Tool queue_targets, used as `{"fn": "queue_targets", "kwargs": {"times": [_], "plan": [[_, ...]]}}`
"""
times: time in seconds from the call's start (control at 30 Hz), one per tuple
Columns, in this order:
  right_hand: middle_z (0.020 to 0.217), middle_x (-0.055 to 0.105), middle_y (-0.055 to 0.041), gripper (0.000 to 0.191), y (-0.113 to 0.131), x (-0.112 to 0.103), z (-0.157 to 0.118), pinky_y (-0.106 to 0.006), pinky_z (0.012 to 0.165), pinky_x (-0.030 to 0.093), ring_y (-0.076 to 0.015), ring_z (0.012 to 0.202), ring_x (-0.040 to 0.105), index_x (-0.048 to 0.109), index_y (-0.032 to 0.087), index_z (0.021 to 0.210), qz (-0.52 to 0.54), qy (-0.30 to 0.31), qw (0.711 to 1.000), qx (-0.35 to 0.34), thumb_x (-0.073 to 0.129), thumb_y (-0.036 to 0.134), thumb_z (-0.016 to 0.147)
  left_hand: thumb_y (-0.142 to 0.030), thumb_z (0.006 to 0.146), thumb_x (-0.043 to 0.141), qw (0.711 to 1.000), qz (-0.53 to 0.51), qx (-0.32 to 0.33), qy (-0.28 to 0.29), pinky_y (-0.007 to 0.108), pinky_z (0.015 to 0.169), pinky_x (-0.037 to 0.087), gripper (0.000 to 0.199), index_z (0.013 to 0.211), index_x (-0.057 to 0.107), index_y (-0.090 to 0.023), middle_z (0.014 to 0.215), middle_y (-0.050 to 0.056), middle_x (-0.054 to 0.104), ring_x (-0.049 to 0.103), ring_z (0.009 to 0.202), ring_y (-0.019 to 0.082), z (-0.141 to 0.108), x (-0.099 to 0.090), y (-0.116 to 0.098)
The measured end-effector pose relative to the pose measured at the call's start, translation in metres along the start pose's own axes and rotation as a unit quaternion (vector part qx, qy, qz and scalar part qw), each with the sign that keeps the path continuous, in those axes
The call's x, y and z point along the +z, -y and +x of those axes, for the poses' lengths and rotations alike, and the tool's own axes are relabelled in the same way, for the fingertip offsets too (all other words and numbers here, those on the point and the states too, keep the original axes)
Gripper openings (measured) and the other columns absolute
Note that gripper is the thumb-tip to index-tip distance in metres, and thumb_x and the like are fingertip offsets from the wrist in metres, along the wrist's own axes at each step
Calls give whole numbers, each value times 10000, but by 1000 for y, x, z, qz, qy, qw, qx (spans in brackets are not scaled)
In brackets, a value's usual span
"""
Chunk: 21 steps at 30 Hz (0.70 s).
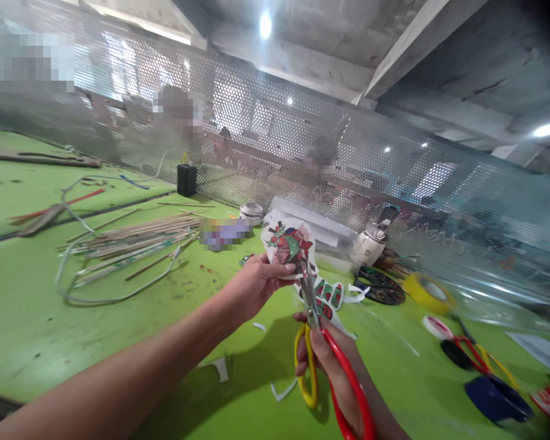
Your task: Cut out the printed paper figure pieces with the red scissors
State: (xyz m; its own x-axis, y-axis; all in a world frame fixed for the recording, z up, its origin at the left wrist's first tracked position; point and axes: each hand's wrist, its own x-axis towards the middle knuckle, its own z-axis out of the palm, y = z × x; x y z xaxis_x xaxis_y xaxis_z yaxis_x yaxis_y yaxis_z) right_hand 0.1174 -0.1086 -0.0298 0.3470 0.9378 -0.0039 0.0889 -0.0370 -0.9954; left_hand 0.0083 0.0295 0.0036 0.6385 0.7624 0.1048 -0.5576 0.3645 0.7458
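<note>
My left hand pinches the lower edge of a paper cutout, which carries a red and green printed figure with a white border. In my right hand is a pair of scissors with one red and one yellow handle. The blades point up and away from me and meet the cutout's lower right edge; how far they are apart is hard to see. Beneath and right of the cutout lie smaller paper pieces with green and red prints. White paper scraps lie on the green table.
Thin wooden sticks and a looped white cable lie left. On the right are yellow tape, a blue tape roll, second scissors and a white pot. A perforated screen runs behind; people are beyond it.
</note>
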Motion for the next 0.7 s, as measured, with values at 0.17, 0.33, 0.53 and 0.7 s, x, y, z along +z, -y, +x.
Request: {"fn": "queue_targets", "kwargs": {"times": [0.17, 0.33, 0.53, 0.7], "plan": [[532, 541, 5, 711, 3, 2, -7, -246, 397, 450, -131, 372, 507, 663, 123, 1024, -4, -4, 1000, -1, 541, 752, 715, 1, 620, 742, 999, -22, 27, -33, 256, 688, 532, 191, 784, 672, -68, 837, 97, 703, 668, 725, 166, 5, -5, -6], [561, 507, 25, 594, 7, -5, -2, -254, 453, 457, -132, 463, 485, 665, 131, 1044, -55, -82, 994, -43, 638, 631, 724, -13, 632, 753, 999, -19, 28, -31, 241, 639, 533, 181, 775, 658, -71, 826, 92, 693, 665, 689, 157, 3, -4, -10], [642, 576, -2, 586, -10, -18, 22, -342, 561, 488, -175, 523, 557, 612, 136, 1133, -44, -108, 991, -71, 640, 582, 753, 6, 638, 744, 1000, -3, 23, -9, 176, 520, 473, 183, 795, 673, -55, 786, 108, 705, 639, 632, 119, 3, -5, -12], [797, 605, -8, 581, -6, -19, 23, -361, 668, 514, -184, 638, 614, 548, 175, 1168, 96, -111, 984, -104, 756, 448, 699, -38, 669, 751, 999, 24, -12, 17, 179, 514, 466, 165, 817, 680, -52, 783, 117, 709, 644, 647, 131, -1, -1, -4]]}}
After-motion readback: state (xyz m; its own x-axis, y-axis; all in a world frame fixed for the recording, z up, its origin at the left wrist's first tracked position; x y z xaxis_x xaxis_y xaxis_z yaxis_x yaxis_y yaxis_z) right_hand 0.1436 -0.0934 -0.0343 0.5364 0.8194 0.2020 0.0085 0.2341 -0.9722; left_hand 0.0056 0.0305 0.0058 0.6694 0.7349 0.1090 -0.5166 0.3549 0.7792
